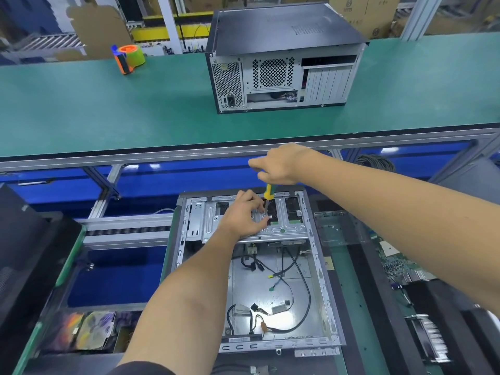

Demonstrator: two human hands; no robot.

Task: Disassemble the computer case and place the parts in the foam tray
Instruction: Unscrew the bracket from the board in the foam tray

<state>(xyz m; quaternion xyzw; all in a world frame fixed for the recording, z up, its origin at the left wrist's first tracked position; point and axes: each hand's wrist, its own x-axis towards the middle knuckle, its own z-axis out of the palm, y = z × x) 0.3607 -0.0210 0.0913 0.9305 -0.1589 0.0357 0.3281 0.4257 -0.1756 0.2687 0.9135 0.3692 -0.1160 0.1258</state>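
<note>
Right hand: gripping the screwdriver handle, tip pointing down.
Left hand: pinching beside the tip, resting on the drive bracket.

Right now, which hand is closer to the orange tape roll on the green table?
Left. The left hand rests on the metal bracket inside the open computer case, more toward the tape roll's side. The right hand grips the screwdriver farther to the right.

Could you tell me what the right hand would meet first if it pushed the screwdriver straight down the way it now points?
Probably the metal drive bracket of the open case: the right hand points the screwdriver down at it, beside the left hand's fingers. Depth is unclear.
</note>
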